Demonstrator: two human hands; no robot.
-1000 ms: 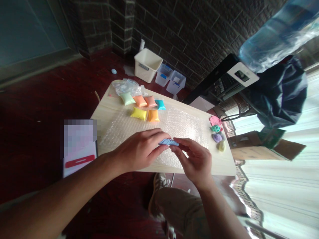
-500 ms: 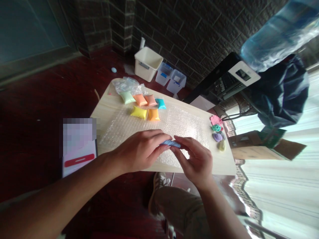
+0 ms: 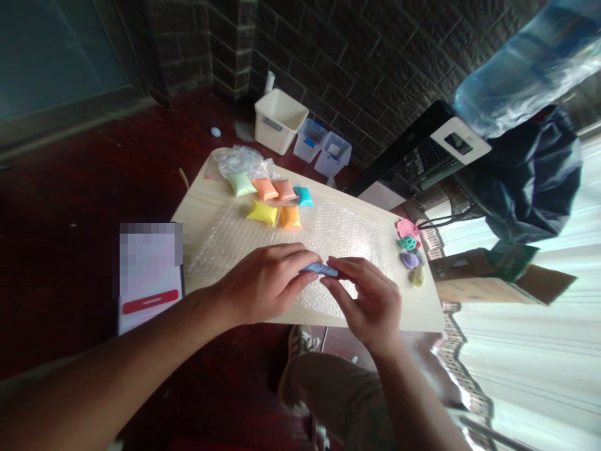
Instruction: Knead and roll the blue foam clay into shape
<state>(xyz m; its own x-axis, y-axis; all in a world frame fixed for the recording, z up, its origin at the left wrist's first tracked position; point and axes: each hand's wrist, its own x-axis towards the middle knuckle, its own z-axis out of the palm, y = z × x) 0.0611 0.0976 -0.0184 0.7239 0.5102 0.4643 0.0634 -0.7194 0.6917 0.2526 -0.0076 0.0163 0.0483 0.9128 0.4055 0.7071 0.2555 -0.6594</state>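
A roll of blue modelling clay (image 3: 322, 269), with twisted ridges, is held over the table between both hands. My left hand (image 3: 270, 279) pinches its left end between thumb and fingers. At the other end, my right hand (image 3: 369, 297) closes thumb and fingertips on it. Beneath the hands lies a sheet of bubble wrap (image 3: 225, 241). Beyond them are soft packets: yellow (image 3: 261, 213), orange (image 3: 291, 217), pale green (image 3: 241, 183), turquoise (image 3: 304, 196) and two salmon-toned ones. Shaped clay pieces in pink (image 3: 407, 228), green (image 3: 407, 242), purple (image 3: 409, 259) and pale yellow (image 3: 418, 276) rest at the right edge.
Crumpled clear plastic (image 3: 246, 163) lies at the wooden table's (image 3: 434, 316) far left corner. A cream bin (image 3: 277, 125) and clear tubs (image 3: 332, 156) stand on the floor behind. To the right is an open cardboard box (image 3: 483, 282); a screen (image 3: 150, 275) stands at left.
Both hands stay nearly in place on the blue clay. The clay roll has shifted very slightly left, and the view has moved a little.
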